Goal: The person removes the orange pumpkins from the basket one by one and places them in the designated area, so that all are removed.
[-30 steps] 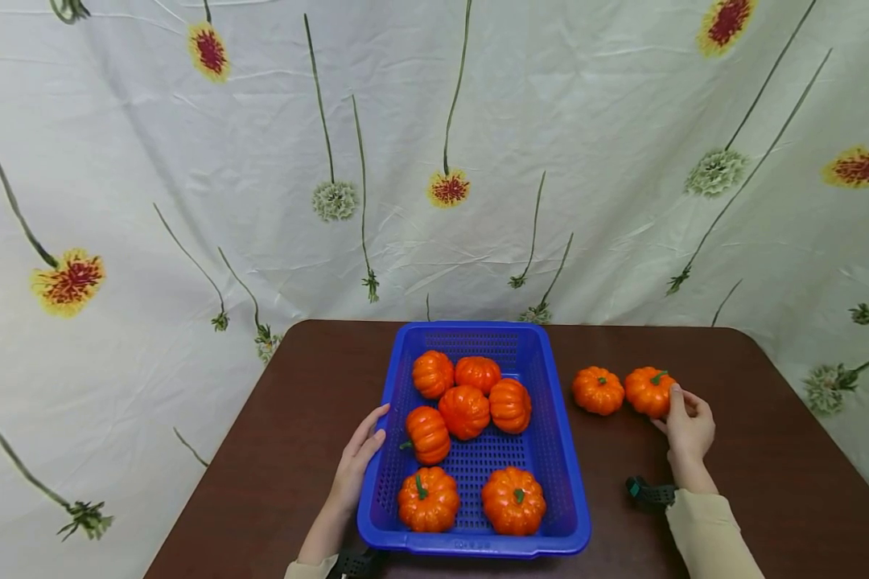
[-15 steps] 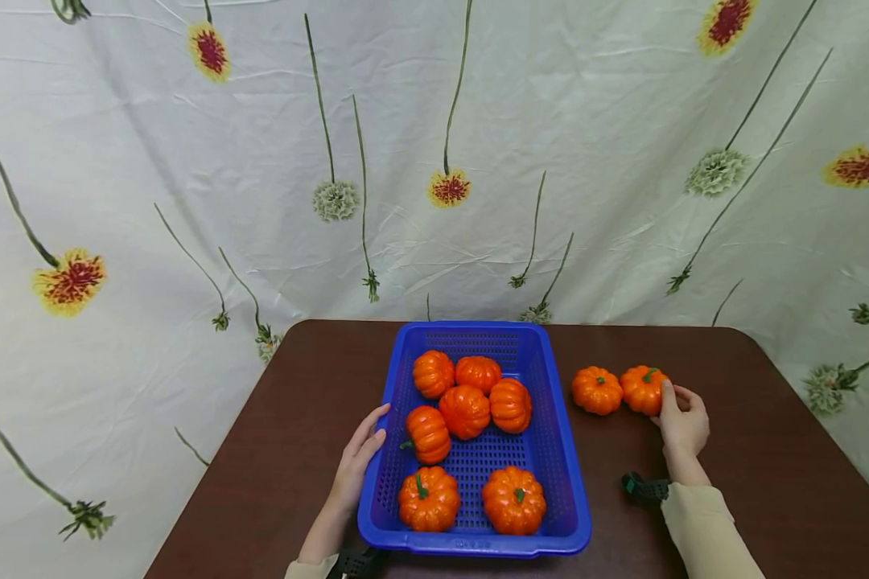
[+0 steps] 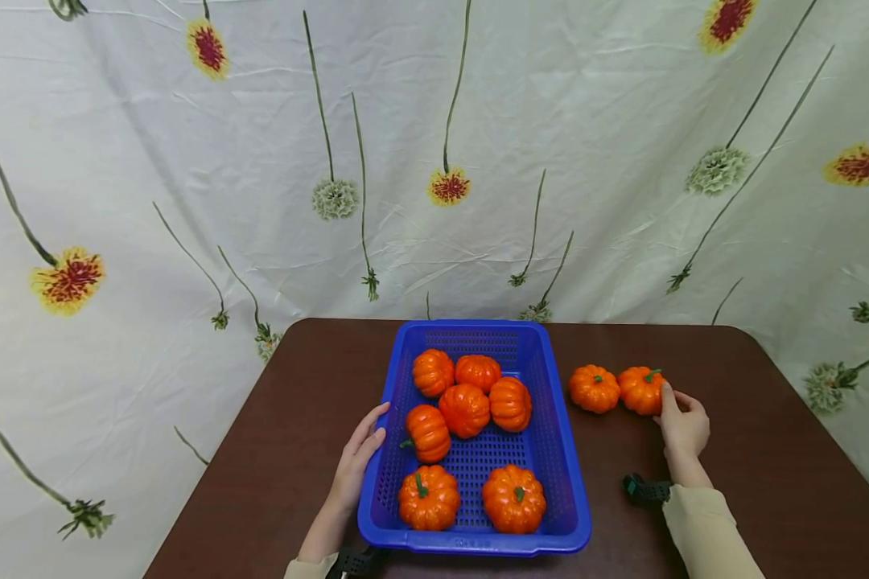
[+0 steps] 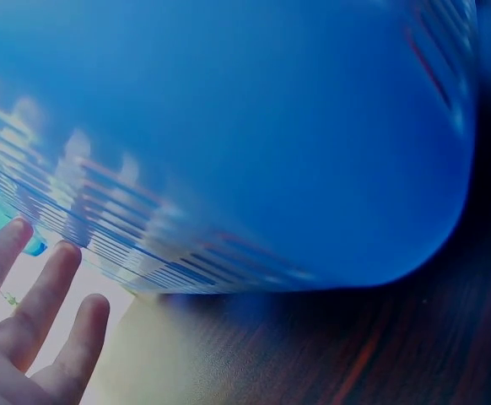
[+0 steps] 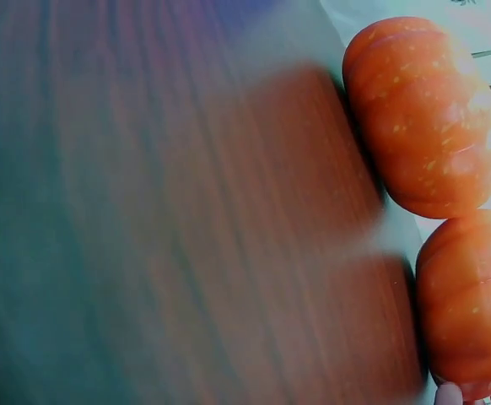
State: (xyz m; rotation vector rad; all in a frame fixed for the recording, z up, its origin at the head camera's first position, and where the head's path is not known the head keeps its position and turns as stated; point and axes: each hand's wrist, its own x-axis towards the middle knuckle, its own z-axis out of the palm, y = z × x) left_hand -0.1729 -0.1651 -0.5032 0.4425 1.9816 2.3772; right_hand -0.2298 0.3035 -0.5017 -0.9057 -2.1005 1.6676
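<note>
My right hand [image 3: 684,426] grips the right side of a small orange pumpkin [image 3: 640,392] with a green stem. Its fingertips also show at the bottom edge of the right wrist view, against that pumpkin [image 5: 469,304]. A second small pumpkin [image 3: 594,389] sits right beside it on the left, the two side to side. At the blue basket [image 3: 576,490], my left hand [image 3: 351,466] rests on the left rim with fingers extended. In the left wrist view several straight fingers [image 4: 47,295] lie along the basket's slotted outer wall [image 4: 313,169].
Several orange pumpkins lie in the basket, one of them at its front right [image 3: 514,498]. The basket stands mid-table on a dark brown wooden table [image 3: 290,402]. Behind the table hangs a white cloth [image 3: 261,121] printed with flowers.
My right hand has moved a little left with its pumpkin, up against the neighbouring one, which has shifted slightly left. The left hand and the basket have stayed in place.
</note>
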